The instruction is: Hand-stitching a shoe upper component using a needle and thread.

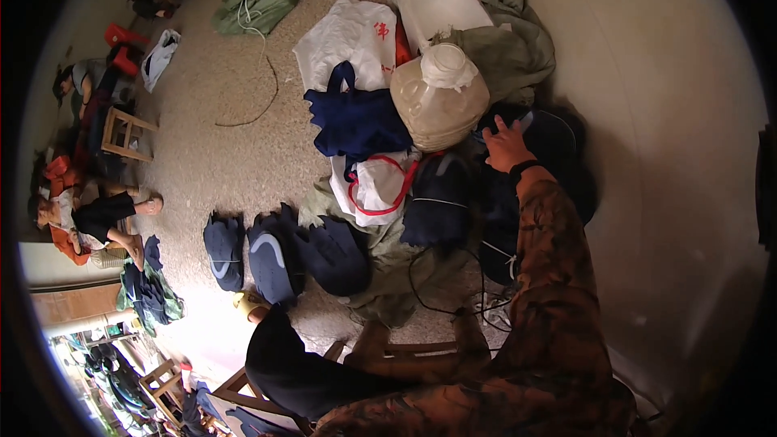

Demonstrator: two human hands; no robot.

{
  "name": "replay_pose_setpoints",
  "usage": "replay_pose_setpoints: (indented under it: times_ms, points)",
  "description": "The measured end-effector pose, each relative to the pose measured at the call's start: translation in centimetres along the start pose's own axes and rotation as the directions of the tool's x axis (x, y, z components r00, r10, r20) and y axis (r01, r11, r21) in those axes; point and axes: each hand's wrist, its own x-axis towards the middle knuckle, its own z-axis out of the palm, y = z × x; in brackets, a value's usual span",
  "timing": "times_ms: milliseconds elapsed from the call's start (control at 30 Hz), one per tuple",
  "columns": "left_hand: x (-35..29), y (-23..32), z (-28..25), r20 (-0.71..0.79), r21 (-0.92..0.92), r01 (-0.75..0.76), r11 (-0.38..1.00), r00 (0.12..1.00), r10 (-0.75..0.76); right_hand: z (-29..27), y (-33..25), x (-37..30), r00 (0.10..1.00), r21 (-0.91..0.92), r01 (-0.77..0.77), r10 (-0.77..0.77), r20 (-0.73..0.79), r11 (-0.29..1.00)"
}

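Note:
My right hand [507, 146] reaches forward with its fingers spread, over a heap of dark navy cloth pieces [558, 142] against the wall. Nothing shows in its grasp, and whether the fingertips touch the cloth I cannot tell. Just left of the hand stands a big cloudy plastic jug [441, 105] with a white wrapping over its neck. A navy bundle [437, 202] tied with white cord lies nearer to me, below the jug. My left hand is out of view; only a camouflage sleeve [388, 417] shows low in the picture.
Several navy cloth stacks [271, 255] lie on the floor to the left. Beside the jug are a navy cloth bag [356, 121], a white sack [348, 44] and a white foam box [437, 8]. Black cable [413, 275] loops near my stool. Other people [89, 218] sit far left.

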Motion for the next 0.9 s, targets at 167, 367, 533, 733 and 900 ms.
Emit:
replay_pose_setpoints:
  times_ms: [167,367,533,733,900]
  points:
    - [4.1,2.6,2.9,0.049,-0.018,-0.019,1.0,0.999,0.02,0.6,1.3,2.4,0.993,-0.125,0.087,-0.076,0.086,0.988]
    - [5.2,3.7,4.0,0.069,-0.026,-0.023,0.999,0.997,0.025,1.8,3.8,-0.8,0.966,-0.328,-0.026,0.108,0.234,0.944]
    - [5.1,4.1,4.5,0.084,-0.034,-0.027,0.999,0.996,0.03,2.2,4.0,-3.1,0.953,-0.279,-0.069,0.147,0.267,0.958]
    - [4.4,3.9,4.3,0.087,-0.027,-0.033,0.999,0.996,0.036,2.4,3.5,-3.9,0.961,-0.16,-0.161,0.191,0.2,0.974]
    - [4.0,3.5,3.9,0.085,-0.021,-0.036,0.999,0.996,0.037,3.3,3.9,-4.4,0.97,-0.121,-0.203,0.216,0.111,0.972]
